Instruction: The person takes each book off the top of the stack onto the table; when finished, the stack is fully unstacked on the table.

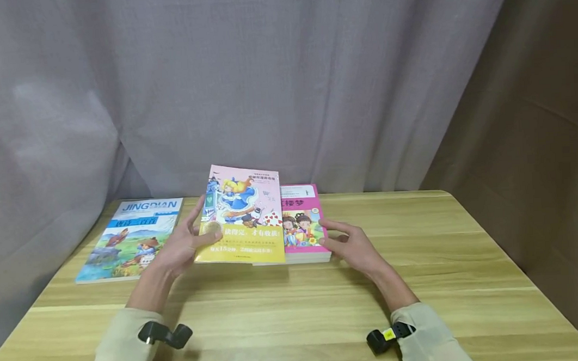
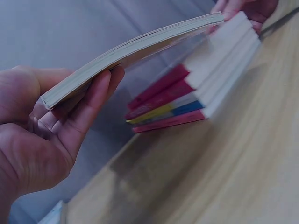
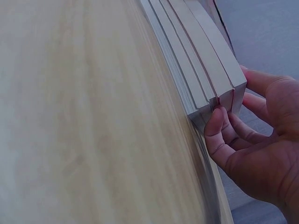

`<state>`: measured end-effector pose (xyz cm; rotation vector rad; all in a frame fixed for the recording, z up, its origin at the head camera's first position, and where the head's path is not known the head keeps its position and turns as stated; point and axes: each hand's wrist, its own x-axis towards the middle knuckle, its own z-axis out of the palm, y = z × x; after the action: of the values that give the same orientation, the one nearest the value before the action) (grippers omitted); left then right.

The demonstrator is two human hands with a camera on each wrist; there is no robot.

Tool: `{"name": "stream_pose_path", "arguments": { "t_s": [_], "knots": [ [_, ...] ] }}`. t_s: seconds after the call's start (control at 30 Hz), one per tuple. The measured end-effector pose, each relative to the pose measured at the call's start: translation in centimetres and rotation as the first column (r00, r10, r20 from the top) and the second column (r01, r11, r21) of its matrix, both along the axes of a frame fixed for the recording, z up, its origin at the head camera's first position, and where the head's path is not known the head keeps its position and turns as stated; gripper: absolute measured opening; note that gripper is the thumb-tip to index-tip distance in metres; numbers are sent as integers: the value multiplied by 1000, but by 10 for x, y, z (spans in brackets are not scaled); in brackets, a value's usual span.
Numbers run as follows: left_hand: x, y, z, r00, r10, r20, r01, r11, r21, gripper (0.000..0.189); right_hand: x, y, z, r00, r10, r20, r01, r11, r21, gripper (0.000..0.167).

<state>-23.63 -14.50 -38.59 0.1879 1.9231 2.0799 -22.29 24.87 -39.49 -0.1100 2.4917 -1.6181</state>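
Note:
My left hand holds a thin paperback with a pink and yellow cover, thumb on the front and fingers beneath. This book is raised and tilted, partly overlapping a stack of books in the head view. On top of that stack is a pink cover with cartoon children. My right hand grips the right edge of the stack. From the right wrist, bent fingers touch the page edges at a corner of the stack. Several pink, yellow and blue spines show in the left wrist view.
A blue and white book lies flat at the left of the wooden table. Behind the table's back edge hangs a grey curtain, continuing down the right side. Black cameras are strapped to both sleeves.

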Motion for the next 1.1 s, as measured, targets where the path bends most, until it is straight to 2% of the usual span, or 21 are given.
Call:
{"name": "stream_pose_path", "arguments": {
  "t_s": [0.1, 0.27, 0.33, 0.47, 0.63, 0.87, 1.1],
  "knots": [
    [-1, -13, 7, 1000, 4, -31, -4, 1000, 15, 107, 0, 0, 1, 1000, 6, -9, -6, 1000, -6, 58],
    [-2, -34, 18, 998, 40, -40, -43, 996, -78, 107, 0, 1, 1, 1000, 2, -14, -2, 1000, -4, 57],
    [-2, -42, 21, 998, 55, -31, -59, 990, -127, 107, 0, 2, 1, 1000, 3, -14, -3, 1000, -3, 57],
    [-1, -55, 21, 998, 53, -15, -55, 988, -147, 107, 0, 2, 1, 1000, 7, -15, -7, 1000, 4, 57],
    [-2, -66, 10, 999, 39, 18, -36, 988, -152, 107, 0, 1, 0, 1000, 15, -19, -15, 1000, 1, 57],
    [-7, -65, -12, 996, 39, 82, -23, 982, -186, 107, 0, 1, -2, 1000, 16, -24, -16, 1000, -1, 58],
    [-9, -65, -23, 996, -7, 87, 22, 985, -169, 107, 0, 1, -1, 1000, 15, -10, -15, 1000, -4, 58]
  ]
}}
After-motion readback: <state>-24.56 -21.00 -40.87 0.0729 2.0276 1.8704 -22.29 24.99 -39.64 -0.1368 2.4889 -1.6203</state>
